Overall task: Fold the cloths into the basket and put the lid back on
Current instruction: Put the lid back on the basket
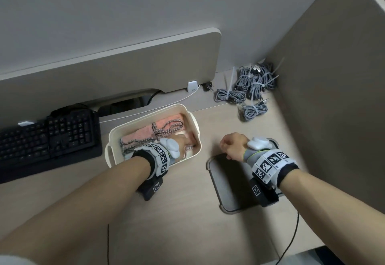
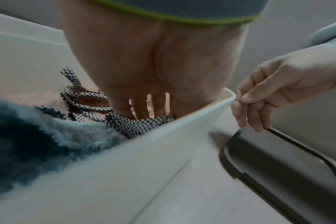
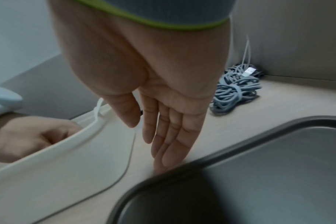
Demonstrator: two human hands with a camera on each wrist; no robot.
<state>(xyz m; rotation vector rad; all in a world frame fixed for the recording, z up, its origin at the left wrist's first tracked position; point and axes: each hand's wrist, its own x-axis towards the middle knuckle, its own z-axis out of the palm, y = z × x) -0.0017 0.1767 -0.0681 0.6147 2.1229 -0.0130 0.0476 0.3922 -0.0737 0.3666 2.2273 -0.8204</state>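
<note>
A white basket (image 1: 197, 131) stands mid-desk with pink cloth (image 1: 143, 133) and a black-and-white braided cord (image 1: 166, 126) inside. A fluffy blue cloth (image 2: 29, 136) lies at its near end. My left hand (image 1: 183, 141) reaches into the basket's right end; its fingers (image 2: 140, 107) point straight down and press into the cloths, with the tips hidden. The dark grey lid (image 1: 229, 181) lies flat on the desk to the basket's right. My right hand (image 1: 231, 146) hangs over the lid's far left corner, and its straight fingers (image 3: 163, 151) touch the lid's rim (image 3: 182, 166).
A black keyboard (image 1: 48, 137) sits left of the basket. Bundles of grey cable (image 1: 250, 85) lie in the back right corner. A beige partition (image 1: 333, 77) walls the right side and a low panel (image 1: 125, 66) the back. A white wire (image 1: 177, 102) runs behind the basket.
</note>
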